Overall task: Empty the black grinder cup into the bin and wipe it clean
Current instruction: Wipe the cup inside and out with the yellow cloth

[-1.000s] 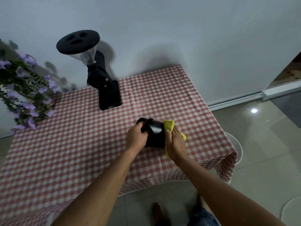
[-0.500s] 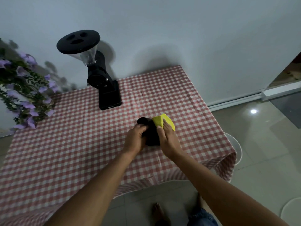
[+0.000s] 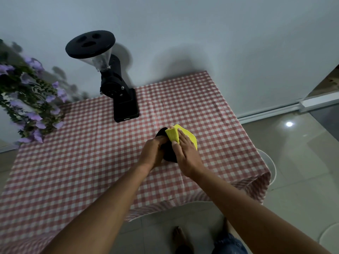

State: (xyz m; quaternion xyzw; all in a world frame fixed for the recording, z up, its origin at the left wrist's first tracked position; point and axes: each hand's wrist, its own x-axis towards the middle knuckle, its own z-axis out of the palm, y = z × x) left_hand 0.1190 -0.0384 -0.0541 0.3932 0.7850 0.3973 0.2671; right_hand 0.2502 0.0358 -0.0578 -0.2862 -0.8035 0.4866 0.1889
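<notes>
The black grinder cup [image 3: 168, 153] lies on its side on the red-checked tablecloth [image 3: 91, 162], mostly hidden between my hands. My left hand [image 3: 153, 153] grips its left side. My right hand [image 3: 186, 154] presses a yellow cloth [image 3: 183, 137] over the cup's top and right side, fingers flat on the cloth. A white bin [image 3: 268, 166] stands on the floor just past the table's right edge, partly hidden by the hanging cloth.
A black coffee grinder [image 3: 117, 92] with a clear hopper stands at the back of the table against the wall. Purple flowers [image 3: 31, 99] hang over the table's left side. My bare foot [image 3: 180, 239] shows on the tiled floor below the table's front edge.
My right hand has slid the yellow cloth from the cup's right side up and over its top. The cup has turned slightly in my left hand.
</notes>
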